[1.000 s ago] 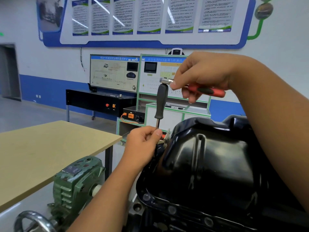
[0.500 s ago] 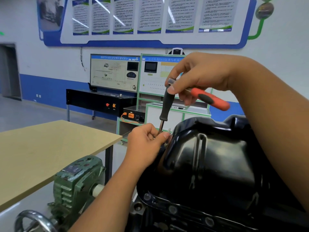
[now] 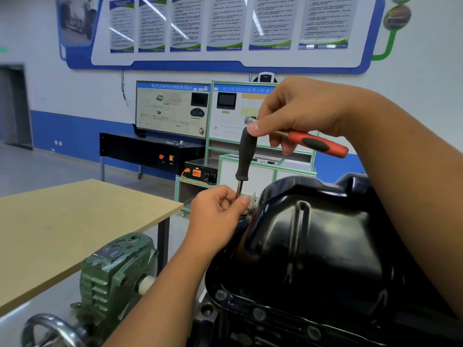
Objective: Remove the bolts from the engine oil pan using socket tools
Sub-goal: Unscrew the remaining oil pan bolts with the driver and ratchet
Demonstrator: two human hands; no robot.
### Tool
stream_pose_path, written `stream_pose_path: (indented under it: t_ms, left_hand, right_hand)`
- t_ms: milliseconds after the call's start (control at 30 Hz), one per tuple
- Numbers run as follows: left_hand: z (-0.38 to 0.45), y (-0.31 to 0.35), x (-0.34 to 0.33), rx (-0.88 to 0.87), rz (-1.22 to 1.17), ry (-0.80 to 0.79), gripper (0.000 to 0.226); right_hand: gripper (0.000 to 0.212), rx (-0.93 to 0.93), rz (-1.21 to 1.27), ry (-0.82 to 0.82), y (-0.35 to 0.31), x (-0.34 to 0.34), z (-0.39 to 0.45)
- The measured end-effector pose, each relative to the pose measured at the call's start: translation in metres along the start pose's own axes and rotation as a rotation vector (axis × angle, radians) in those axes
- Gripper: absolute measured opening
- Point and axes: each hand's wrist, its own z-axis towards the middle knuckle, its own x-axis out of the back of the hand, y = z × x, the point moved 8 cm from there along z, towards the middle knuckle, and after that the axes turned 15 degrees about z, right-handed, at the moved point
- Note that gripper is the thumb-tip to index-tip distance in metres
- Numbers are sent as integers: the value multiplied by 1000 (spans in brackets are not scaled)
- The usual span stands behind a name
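Pinching the slim steel shaft [image 3: 239,190] below with left hand [image 3: 220,211], right hand [image 3: 298,113] clamped on the red-and-black-handled ratchet [image 3: 317,144] above, socket end hidden against the glossy black steel oil pan [image 3: 325,246] flange just beneath; rigid, probably slippery, best steadied low.

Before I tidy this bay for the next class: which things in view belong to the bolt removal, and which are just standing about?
In use: oil pan; black-handled socket driver; red-handled ratchet; left hand; right hand.
Standing about: green gearbox; wooden table; training panels.
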Motion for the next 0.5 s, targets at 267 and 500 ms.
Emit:
stream_pose_path:
  t_ms: [267,500]
  left_hand:
    - [1,-10,-1,52,-94,-10,39]
    - [-1,3,1,-29,-48,-36,40]
  right_hand:
    - [28,31,-37,22,-2,0,2]
    - [22,20,-90,27,-3,-3,1]
